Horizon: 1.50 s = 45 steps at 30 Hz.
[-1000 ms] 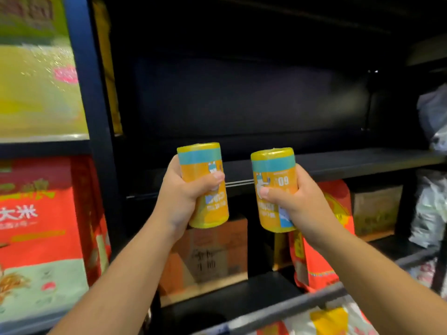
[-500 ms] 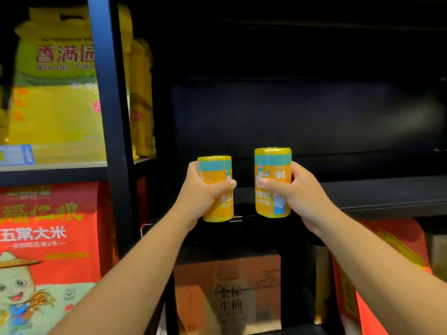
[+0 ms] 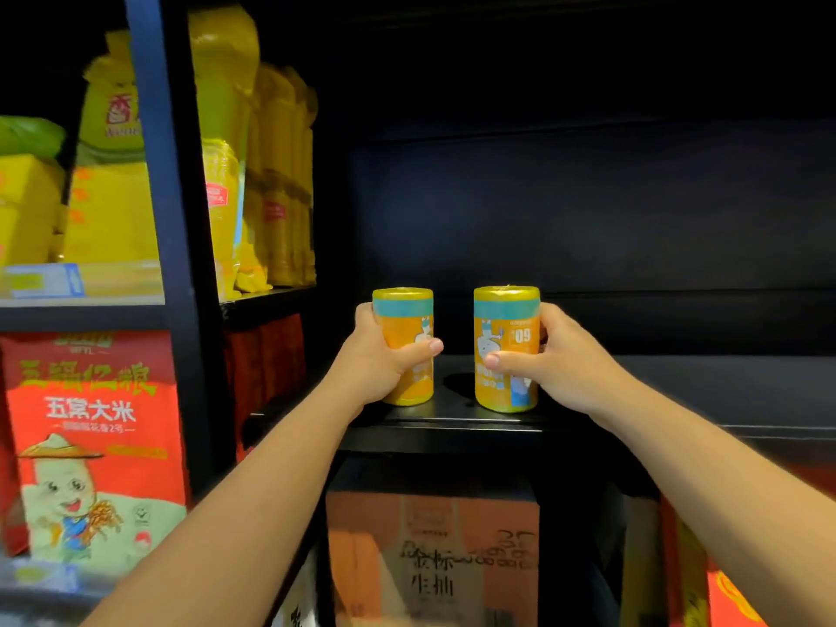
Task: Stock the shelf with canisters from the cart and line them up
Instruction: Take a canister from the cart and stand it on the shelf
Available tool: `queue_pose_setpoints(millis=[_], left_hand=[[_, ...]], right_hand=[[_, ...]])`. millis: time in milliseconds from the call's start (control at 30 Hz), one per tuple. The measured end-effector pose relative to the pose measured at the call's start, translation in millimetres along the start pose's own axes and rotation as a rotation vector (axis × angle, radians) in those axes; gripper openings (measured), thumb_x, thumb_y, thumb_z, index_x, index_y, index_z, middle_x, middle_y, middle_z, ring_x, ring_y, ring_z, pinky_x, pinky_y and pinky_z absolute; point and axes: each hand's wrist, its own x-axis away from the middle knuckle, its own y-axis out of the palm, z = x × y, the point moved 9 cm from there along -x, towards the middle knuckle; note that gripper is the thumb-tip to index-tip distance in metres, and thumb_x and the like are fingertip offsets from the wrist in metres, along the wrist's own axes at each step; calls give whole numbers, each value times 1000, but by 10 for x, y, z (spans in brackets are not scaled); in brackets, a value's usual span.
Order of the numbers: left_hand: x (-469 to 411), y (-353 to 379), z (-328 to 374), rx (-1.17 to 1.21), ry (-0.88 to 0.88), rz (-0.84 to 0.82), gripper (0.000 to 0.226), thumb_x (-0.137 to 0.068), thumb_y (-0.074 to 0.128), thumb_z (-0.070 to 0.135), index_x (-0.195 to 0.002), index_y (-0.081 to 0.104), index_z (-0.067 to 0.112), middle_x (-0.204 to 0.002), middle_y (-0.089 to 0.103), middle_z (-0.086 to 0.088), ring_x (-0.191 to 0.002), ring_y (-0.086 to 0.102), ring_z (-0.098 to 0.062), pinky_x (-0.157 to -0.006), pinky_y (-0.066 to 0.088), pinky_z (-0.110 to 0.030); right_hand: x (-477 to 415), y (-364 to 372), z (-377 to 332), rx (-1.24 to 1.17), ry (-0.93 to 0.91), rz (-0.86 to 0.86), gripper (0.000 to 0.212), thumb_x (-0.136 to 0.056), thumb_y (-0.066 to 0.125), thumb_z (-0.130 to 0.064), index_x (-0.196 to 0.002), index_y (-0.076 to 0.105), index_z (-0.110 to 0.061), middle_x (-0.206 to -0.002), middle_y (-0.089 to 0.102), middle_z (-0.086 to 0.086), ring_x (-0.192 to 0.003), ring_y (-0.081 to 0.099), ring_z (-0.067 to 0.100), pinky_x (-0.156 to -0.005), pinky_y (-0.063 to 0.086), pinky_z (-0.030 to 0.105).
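Two orange canisters with teal bands and yellow lids stand upright, side by side, on the dark shelf [image 3: 678, 391] near its front left end. My left hand [image 3: 375, 359] grips the left canister [image 3: 409, 319] around its middle, thumb across the front. My right hand [image 3: 565, 359] grips the right canister [image 3: 506, 319] the same way. A small gap separates the two. Both bases look to be touching the shelf board. The cart is out of view.
The shelf stretches dark and bare to the right and back. A black upright post [image 3: 163, 219] bounds it on the left, with yellow rice bags [image 3: 271, 174] and red rice bags [image 3: 95, 445] beyond. An orange carton [image 3: 429, 558] sits on the shelf below.
Both hands have carried the canisters forward and down from mid-air onto the shelf board. The view has moved closer to the shelf.
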Motion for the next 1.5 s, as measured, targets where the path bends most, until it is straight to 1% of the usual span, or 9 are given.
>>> queue_pose_setpoints(millis=[100, 200, 300, 467, 600, 767, 967, 1167, 1500], left_hand=[[-18, 65, -49, -70, -75, 29, 78, -83, 75, 53, -137, 29, 22, -130, 54, 0, -111, 58, -17, -95, 53, -39], [153, -53, -49, -240, -81, 121, 92, -79, 75, 60, -147, 27, 19, -141, 51, -6, -120, 57, -22, -102, 50, -43], [544, -156, 79, -482, 4, 168, 84, -87, 71, 52, -152, 27, 24, -141, 49, -5, -124, 53, -21, -99, 45, -35], [817, 197, 99, -833, -18, -135, 72, -86, 32, 82, -150, 26, 49, -137, 48, -2, -124, 48, -25, -104, 43, -44], [591, 302, 67, -959, -148, -236, 106, -60, -2, 102, -152, 18, 54, -143, 40, -11, -127, 43, -34, -106, 42, -49], [134, 343, -40, -1013, -227, -326, 72, -88, 21, 83, -153, 23, 52, -152, 36, -11, -135, 41, -37, -113, 36, -51], [-378, 382, -326, -958, -303, -506, 76, -94, 31, 75, -159, 20, 37, -165, 25, -3, -150, 27, -29, -123, 20, -47], [-798, 338, -570, -945, -314, -568, 72, -103, 28, 62, -162, 10, 24, -168, 13, -2, -154, 13, -24, -123, 10, -40], [-1207, 156, -1115, -938, -433, -483, 97, -89, 19, 84, -159, 25, 17, -166, 16, -15, -153, 15, -34, -122, 12, -51]], right_hand=[[-11, -88, 7, 79, -4, 48, 81, -80, 81, -43, -142, 32, -26, -108, 58, -13, -90, 60, 2, -69, 47, 17], [85, -204, 41, 216, -70, 109, 62, -88, 74, -43, -124, 25, -33, -120, 48, -3, -94, 58, 9, -69, 45, 21], [221, -126, 90, 324, -150, -103, 45, -95, 64, -43, -121, 28, -42, -125, 43, -6, -101, 53, 7, -73, 43, 17], [323, 54, 186, 492, -136, -395, 42, -96, 47, -61, -135, 31, -62, -133, 39, -7, -114, 52, 13, -97, 47, 30], [262, 71, 160, 530, -138, -418, 47, -95, 43, -66, -141, 31, -62, -136, 41, -7, -114, 53, 13, -101, 49, 34], [128, 117, 189, 586, -116, -476, 53, -98, 41, -65, -148, 24, -61, -145, 42, -7, -121, 51, 13, -105, 45, 35], [49, 263, 277, 682, -103, -511, 63, -96, 34, -73, -150, 4, -64, -165, 19, -14, -144, 37, 18, -113, 39, 38], [71, 288, 294, 721, -99, -522, 61, -95, 28, -75, -145, -6, -69, -167, 5, -22, -151, 24, 14, -121, 26, 39], [51, 343, 295, 741, -15, -565, 53, -93, 22, -76, -122, -22, -80, -164, -12, -29, -151, 12, 8, -123, 13, 38]])
